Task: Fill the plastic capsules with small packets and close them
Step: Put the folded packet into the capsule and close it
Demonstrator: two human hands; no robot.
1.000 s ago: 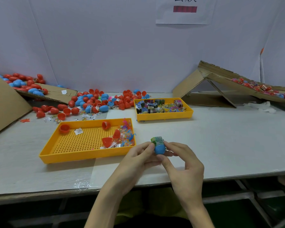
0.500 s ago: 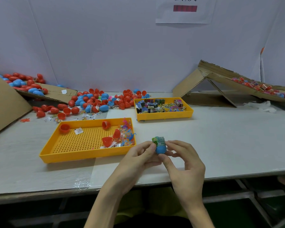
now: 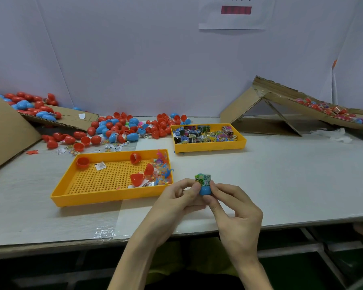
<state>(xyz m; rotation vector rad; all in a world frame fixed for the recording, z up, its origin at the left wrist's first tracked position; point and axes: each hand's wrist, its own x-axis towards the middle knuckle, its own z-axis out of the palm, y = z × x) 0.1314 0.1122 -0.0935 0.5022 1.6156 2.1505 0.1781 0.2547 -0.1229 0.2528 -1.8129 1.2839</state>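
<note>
You are pinching the blue capsule half (image 3: 205, 190) between both hands, just above the near edge of the table (image 3: 281, 185). The left hand (image 3: 176, 198) is gripping its left side with thumb and forefinger curled in. The right hand (image 3: 237, 210) is gripping its right side the same way, its other fingers hanging loosely curled below. The green packet (image 3: 202, 178) is sitting in the half's open mouth and sticking up above your fingertips (image 3: 194, 187). So the mouth is facing up and slightly away from you, and the long axis of half and packet is running near upright between the two pinches. Judgement: the packet is not yet seated and is needing a push straight down along that axis; either thumb is lying right beside it. Whether it is folded small enough to fit, cannot tell. Closing is calling for a mating half. The nearest loose red halves (image 3: 137, 179) are lying in the yellow tray (image 3: 105, 198), left of your fingers and a little beyond them. The left hand is therefore the nearer one to fetch, with the right holding the half mouth-up.
</note>
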